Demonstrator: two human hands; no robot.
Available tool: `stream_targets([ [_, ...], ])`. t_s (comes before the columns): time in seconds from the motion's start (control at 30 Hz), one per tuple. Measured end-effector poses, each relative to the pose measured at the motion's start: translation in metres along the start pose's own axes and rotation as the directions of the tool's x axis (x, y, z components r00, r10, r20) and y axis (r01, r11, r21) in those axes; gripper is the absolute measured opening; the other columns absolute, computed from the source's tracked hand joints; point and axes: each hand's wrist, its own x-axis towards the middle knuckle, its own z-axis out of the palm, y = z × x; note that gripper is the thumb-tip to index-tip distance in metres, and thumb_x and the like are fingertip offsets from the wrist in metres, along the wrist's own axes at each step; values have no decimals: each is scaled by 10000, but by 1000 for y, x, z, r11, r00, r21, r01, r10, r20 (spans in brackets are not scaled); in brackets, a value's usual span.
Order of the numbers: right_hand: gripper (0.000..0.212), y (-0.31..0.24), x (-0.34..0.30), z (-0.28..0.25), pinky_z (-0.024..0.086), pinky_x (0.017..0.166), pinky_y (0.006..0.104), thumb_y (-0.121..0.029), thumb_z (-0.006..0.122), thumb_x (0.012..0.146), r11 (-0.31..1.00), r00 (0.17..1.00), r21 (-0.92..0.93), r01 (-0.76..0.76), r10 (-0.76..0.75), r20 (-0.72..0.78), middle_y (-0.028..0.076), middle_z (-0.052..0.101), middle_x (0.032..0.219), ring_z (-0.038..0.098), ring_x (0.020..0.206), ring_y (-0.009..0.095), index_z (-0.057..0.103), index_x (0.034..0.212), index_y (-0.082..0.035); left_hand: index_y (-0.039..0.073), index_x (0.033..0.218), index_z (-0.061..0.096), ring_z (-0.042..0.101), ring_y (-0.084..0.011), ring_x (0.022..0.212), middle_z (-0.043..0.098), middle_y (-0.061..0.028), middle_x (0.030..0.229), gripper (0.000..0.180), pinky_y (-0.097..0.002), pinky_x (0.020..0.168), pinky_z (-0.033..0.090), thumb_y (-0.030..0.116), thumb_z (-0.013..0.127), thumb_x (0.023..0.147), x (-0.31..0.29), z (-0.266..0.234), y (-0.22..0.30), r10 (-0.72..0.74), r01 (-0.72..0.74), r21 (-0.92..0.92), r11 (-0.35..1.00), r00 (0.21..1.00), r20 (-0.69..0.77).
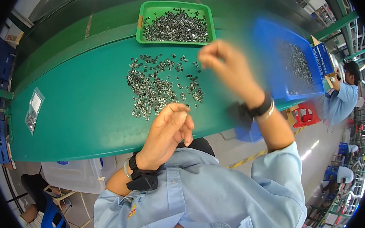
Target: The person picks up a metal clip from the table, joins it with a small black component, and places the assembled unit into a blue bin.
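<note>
A loose spread of small dark, shiny metal clips (152, 90) lies on the green tabletop (85, 107). My left hand (168, 130) hovers at the near edge of this spread, its fingers curled in toward the thumb. Past the right side of the spread, my right hand (230, 66) is raised near the green tray's corner, thumb and fingers drawn together and somewhat blurred. Whatever either hand may pinch is too small or hidden to name. The green tray (140, 24) at the back holds many similar clips.
A blue bin (274, 78) with many small metal parts stands at the right. On the left lies a clear zip bag (33, 111) of small parts. Beyond the table are a red stool (306, 115), a translucent plastic box (74, 175) and a seated co-worker (343, 97).
</note>
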Motion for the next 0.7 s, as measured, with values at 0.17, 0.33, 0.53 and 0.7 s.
stream_targets([
  [0.17,136,16,56,-7,484,715,266,-113,604,874,988,994,-126,89,-96,-48,40,624,871,589,808,109,591,947,0,46,1094,468,534,-145,602,565,-90,840,170,-294,547,457,163,448,972,-2,-11,3,-28,36,-93,995,996,87],
  [0.33,151,36,21,-8,490,713,289,-112,637,842,920,999,-392,30,-11,51,57,625,887,610,819,141,596,941,-6,43,1098,466,539,-155,607,568,-97,844,171,-308,557,462,153,454,968,-1,-16,5,-73,88,-111,990,989,130],
  [0.53,135,39,-8,1,491,695,320,-88,659,794,875,993,-484,15,45,111,86,599,859,613,789,212,611,907,-34,40,1105,461,544,-160,612,571,-103,850,179,-319,566,467,147,465,962,1,-17,3,-103,122,-88,989,974,200],
  [0.7,143,33,-13,5,481,687,343,-84,674,763,862,987,-490,130,-65,148,94,584,854,593,772,252,617,889,-46,36,1107,460,550,-157,618,571,-99,847,190,-307,565,467,161,468,963,-1,-15,2,-90,105,-98,990,985,148],
])
